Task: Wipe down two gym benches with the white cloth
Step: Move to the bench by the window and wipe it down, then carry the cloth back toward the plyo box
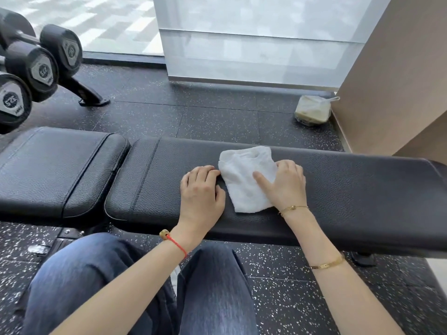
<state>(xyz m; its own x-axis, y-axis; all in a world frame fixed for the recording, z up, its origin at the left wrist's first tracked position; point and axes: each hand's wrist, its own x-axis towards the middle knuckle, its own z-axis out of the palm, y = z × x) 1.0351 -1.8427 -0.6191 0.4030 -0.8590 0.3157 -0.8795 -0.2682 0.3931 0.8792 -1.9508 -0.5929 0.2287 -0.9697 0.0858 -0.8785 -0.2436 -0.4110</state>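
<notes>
A black padded gym bench (pixel 350 189) runs across the view, its long back pad to the right and a separate seat pad (pixel 55 170) to the left. A folded white cloth (pixel 244 182) lies flat on the long pad. My right hand (pixel 285 182) lies on the cloth's right side, its thumb stretched across the fabric and its fingers curled at the cloth's edge. Just left of the cloth, my left hand (pixel 202 189) rests on the pad with fingers bent, fingertips close to the cloth's left edge. No second bench is in view.
Black dumbbells (pixel 41 66) sit on a rack at the upper left, its foot (pixel 89 95) on the speckled rubber floor. A plastic-wrapped container (pixel 313 110) lies by a beige wall (pixel 391 76) at the right. A glass panel (pixel 261 39) stands behind. My knees (pixel 135 281) are below the bench.
</notes>
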